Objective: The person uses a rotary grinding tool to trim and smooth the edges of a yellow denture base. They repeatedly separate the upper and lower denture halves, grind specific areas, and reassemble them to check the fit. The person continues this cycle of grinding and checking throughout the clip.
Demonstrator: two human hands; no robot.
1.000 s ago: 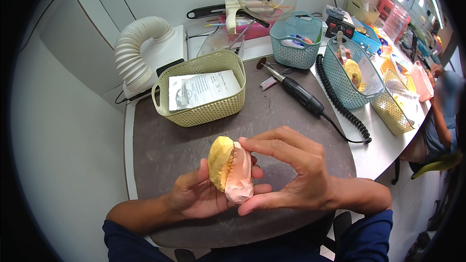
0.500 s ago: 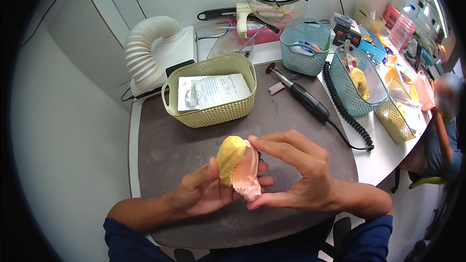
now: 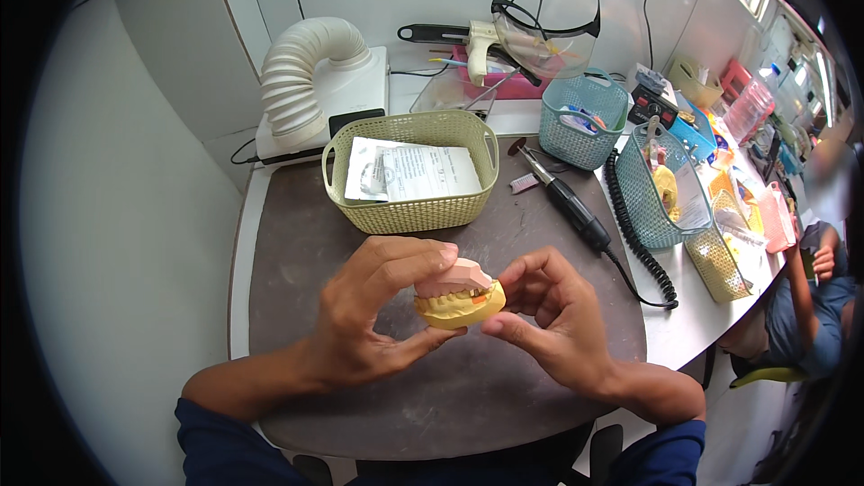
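A two-part dental model is held over the brown work surface, its pink cast [image 3: 454, 277] on top of its yellow cast [image 3: 454, 310]. Rows of teeth show along the seam between the two parts, with a small orange-red patch near the right end. My left hand [image 3: 364, 310] clasps it from the left, fingers over the pink top and thumb under the yellow base. At the right end, my right hand [image 3: 558, 328] pinches the yellow cast with thumb and bent fingers. The fingertips behind the model are partly hidden.
Beyond my hands stands a green basket [image 3: 409, 218] with papers and a pouch. A rotary handpiece [image 3: 576, 211] with a coiled cord lies right of it, near blue baskets [image 3: 585, 144]. A white ribbed hose [image 3: 292, 81] stands back left; safety glasses [image 3: 549, 45] hang behind. Another person [image 3: 814, 297] sits far right.
The model has turned from open side by side parts to pink stacked on yellow. My left hand has moved from beneath to over its top; my right hand now grips the right end.
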